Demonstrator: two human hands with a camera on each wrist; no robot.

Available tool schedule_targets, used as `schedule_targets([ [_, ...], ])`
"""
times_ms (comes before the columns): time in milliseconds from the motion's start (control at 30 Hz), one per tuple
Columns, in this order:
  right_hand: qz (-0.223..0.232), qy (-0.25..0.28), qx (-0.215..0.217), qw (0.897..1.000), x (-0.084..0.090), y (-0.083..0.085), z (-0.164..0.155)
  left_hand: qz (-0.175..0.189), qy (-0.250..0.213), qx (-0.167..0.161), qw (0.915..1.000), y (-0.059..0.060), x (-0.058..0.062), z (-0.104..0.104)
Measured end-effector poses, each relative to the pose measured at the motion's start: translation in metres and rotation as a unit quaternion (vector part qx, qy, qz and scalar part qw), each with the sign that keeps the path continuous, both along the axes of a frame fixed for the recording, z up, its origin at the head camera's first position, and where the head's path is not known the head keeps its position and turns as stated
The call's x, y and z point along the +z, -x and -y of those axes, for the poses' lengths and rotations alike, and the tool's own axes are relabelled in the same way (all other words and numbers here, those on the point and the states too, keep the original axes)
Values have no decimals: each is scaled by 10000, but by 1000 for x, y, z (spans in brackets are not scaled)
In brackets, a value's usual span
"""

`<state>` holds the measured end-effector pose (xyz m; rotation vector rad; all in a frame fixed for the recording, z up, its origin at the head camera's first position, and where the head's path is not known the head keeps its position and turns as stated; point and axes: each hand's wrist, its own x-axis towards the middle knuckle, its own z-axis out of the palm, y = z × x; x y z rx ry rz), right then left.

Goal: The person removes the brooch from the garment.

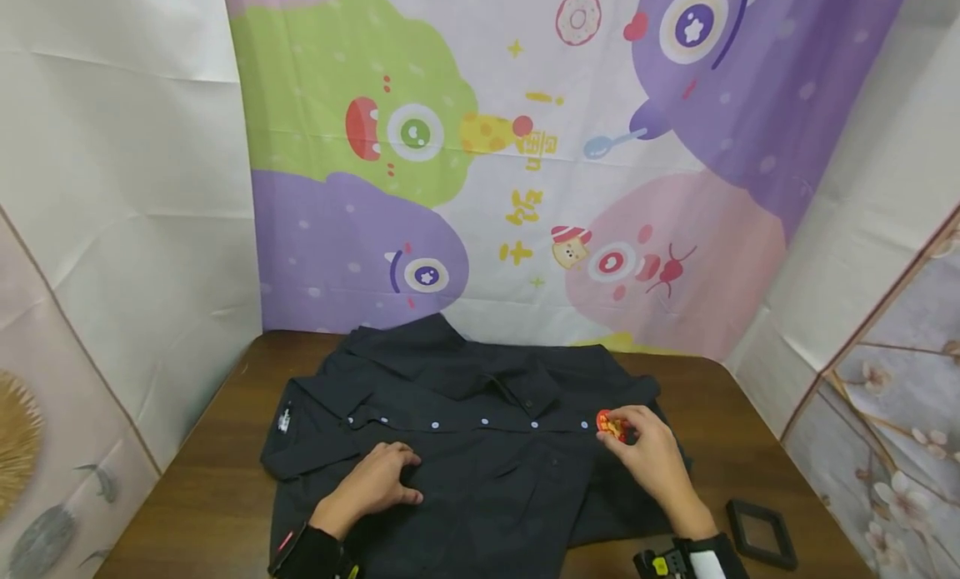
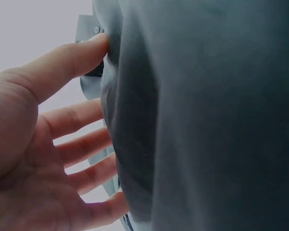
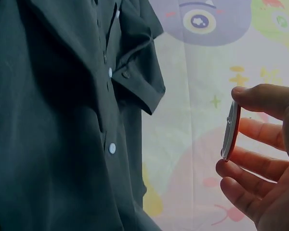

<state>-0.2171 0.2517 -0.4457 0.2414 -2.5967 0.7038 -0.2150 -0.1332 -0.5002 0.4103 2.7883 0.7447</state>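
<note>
A black short-sleeved shirt (image 1: 480,496) lies spread on the table, with its row of pale buttons running crosswise. My right hand (image 1: 648,450) pinches a round red badge (image 1: 611,426) between thumb and fingers, over the right end of the button row. In the right wrist view, the badge (image 3: 231,130) shows edge-on with a silvery back, held apart from the cloth. My left hand (image 1: 375,483) lies on the left part of the shirt with fingers spread and relaxed. The left wrist view shows the thumb and fingertips right at the dark cloth (image 2: 192,120).
A square black frame (image 1: 780,554) lies on the brown table (image 1: 202,479) near its right front. Behind the table hangs a cloth (image 1: 510,304) printed with cartoon monsters. White panels (image 1: 150,187) stand on both sides. A white label (image 1: 284,420) shows at the shirt's left end.
</note>
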Motion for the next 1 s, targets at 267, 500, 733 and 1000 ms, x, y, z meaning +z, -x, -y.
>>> schedule_targets([
  [267, -176, -60, -46, 9998, -3, -3, -14, -122, -23, 53, 9999, -2, -2, -1],
  [500, -24, -33, -204, 9998, -4, -9, -29, -128, -35, 61, 9999, -4, -1, -1],
  [733, 213, -99, -258, 9994, 0, -11, -43, -96, -66, 101, 9999, -3, 0, -1],
  [1000, 459, -159, -324, 9983, 2, -15, -57, -144, -91, 114, 9998, -4, -3, -1],
])
